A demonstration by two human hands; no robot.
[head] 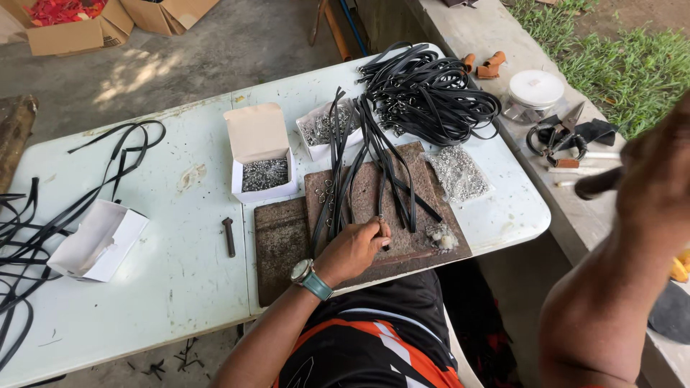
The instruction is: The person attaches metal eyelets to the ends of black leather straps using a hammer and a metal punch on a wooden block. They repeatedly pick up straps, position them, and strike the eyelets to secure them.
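Note:
My left hand [353,249], with a watch on its wrist, rests on a rusty metal plate [284,244] and pinches the end of a black strap [382,194] between its fingertips. Several more black straps [338,179] lie lengthwise across the plate. My right hand [658,183] is raised at the right edge, close to the camera and blurred. It is closed around a dark handle-like object [598,184]; what that object is cannot be made out.
On the white folding table [165,273] stand an open box of small metal parts [264,174], a second box [320,129], a bag of silvery parts [458,172], a strap pile [428,90], a dark punch [229,237] and an empty box [97,241]. A ledge holds tools [560,133].

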